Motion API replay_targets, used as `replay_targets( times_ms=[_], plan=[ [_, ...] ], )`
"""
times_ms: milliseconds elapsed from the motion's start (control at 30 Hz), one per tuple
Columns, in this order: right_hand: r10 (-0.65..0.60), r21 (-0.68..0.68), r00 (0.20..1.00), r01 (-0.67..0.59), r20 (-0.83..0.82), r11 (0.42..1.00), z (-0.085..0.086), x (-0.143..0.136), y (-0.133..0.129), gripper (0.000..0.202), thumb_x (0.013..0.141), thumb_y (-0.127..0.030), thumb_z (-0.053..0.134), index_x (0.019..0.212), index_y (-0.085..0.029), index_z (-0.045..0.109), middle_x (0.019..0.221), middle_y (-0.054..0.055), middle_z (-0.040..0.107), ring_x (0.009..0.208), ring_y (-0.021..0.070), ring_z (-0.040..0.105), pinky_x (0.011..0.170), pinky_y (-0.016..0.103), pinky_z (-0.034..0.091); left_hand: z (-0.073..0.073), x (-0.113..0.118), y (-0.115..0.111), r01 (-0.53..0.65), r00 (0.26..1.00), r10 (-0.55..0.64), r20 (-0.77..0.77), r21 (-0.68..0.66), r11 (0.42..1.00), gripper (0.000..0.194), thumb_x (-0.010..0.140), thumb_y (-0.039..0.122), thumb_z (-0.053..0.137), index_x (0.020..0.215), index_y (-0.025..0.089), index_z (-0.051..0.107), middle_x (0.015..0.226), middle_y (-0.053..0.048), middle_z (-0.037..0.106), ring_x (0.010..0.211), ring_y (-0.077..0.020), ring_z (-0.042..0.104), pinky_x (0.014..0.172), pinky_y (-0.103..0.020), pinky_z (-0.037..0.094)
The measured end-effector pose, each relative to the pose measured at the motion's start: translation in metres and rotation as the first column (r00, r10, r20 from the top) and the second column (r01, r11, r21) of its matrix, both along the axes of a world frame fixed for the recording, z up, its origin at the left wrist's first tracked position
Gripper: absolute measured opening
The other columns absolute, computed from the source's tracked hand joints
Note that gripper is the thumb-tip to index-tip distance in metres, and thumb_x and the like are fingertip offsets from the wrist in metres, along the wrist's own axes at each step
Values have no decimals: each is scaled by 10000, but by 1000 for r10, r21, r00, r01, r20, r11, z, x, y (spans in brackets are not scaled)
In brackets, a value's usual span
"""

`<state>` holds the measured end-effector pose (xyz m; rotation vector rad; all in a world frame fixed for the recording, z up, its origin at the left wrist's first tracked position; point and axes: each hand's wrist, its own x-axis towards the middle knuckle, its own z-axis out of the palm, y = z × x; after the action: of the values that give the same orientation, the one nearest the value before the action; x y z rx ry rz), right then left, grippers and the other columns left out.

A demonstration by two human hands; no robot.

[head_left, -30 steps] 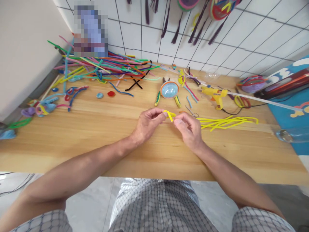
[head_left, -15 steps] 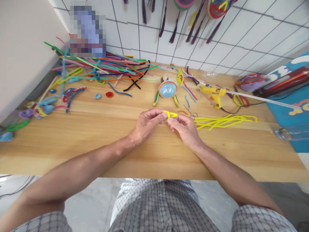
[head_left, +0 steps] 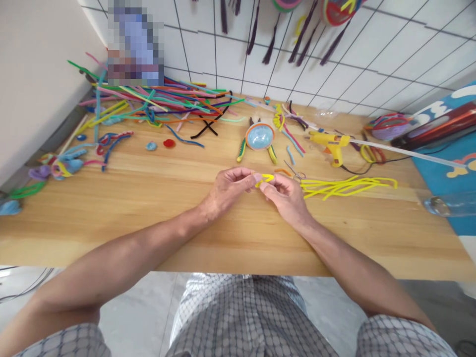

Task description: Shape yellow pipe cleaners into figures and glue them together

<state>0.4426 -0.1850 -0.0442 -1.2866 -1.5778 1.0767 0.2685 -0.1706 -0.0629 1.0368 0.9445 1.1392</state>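
Between my two hands is a short, bent yellow pipe cleaner (head_left: 267, 177), partly hidden by the fingers. My left hand (head_left: 236, 188) pinches its left end between thumb and forefinger. My right hand (head_left: 284, 196) grips it from the other side, the two thumbs close together. To the right of my right hand lies a loose bundle of yellow pipe cleaners (head_left: 345, 186). Small scissors (head_left: 298, 175) and an orange pipe cleaner piece (head_left: 283, 172) rest just beyond that hand. Past the hands lie pliers with green and yellow handles (head_left: 273, 154), under a clear, orange-rimmed dome (head_left: 260, 136).
A yellow glue gun (head_left: 332, 145) with a long glue stick lies at the right. Many coloured pipe cleaners (head_left: 159, 101) are heaped at the back left. Finished-looking fuzzy shapes (head_left: 67, 166) sit at the left. A clear bottle (head_left: 442, 205) lies by the right edge.
The yellow pipe cleaner has shifted slightly between my fingers, and its loop looks less visible near the left thumb. Both hands stay in nearly the same place.
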Motion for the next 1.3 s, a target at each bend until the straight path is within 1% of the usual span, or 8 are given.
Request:
replay_targets(
  times_ms=[267,433,633,700,833,1100,1200,1300],
  plan=[
    [26,9,999,-25,-25,1000,-3,6,3,377,916,-479,676,655,-236,553,607,-20,532,615,149,481,563,284,367,-1,-1,1,-18,999,20,43,-33,999,319,730,473,910,796,177,812,716,-6,714,655,-116,579,693,-274,485],
    [13,-18,999,-14,-44,1000,-6,3,3,409,878,-512,749,693,-243,502,617,-40,521,603,137,470,562,273,367,-2,0,0,1,999,1,45,-43,999,324,723,465,927,812,177,809,719,-1,713,666,-116,596,706,-276,491],
    [1,-13,998,-2,-63,1000,-8,2,4,362,834,-422,757,686,-246,478,628,-48,517,601,129,471,564,272,376,-1,0,1,80,989,-69,129,-80,994,482,760,636,865,732,170,748,711,-31,714,686,-146,643,735,-299,534],
    [10,-14,998,-11,-65,1000,-8,2,4,336,825,-399,747,686,-245,483,632,-49,521,602,128,469,569,273,382,-1,-1,3,83,992,-76,101,-71,994,489,762,643,856,706,174,728,694,-29,702,669,-145,630,707,-292,525],
    [22,-14,998,-23,-58,1000,-8,2,4,312,825,-388,737,697,-243,492,640,-55,511,608,122,455,584,271,392,-2,-1,5,68,997,-68,-29,-13,998,417,717,547,907,697,177,717,660,-6,667,628,-123,567,649,-270,476],
    [59,-60,995,-64,-79,996,-12,2,6,254,821,-377,719,734,-238,525,657,-56,540,610,119,475,590,267,403,-2,0,3,46,999,-46,-21,-11,999,377,722,514,888,700,177,719,645,0,651,621,-120,549,635,-267,452],
    [54,-25,998,-55,-28,998,-11,3,5,229,836,-359,693,740,-241,521,666,-47,569,624,129,513,598,267,420,-1,-1,3,77,997,-78,-4,-21,997,387,764,513,861,670,181,685,643,-2,650,632,-125,568,672,-276,472],
    [25,111,994,-36,102,993,-10,3,4,208,832,-321,690,746,-246,516,678,-34,605,641,144,550,606,274,437,-2,-2,4,83,996,-83,-18,-20,996,380,773,501,868,693,173,694,659,-6,661,635,-122,575,683,-280,470]
  ],
)
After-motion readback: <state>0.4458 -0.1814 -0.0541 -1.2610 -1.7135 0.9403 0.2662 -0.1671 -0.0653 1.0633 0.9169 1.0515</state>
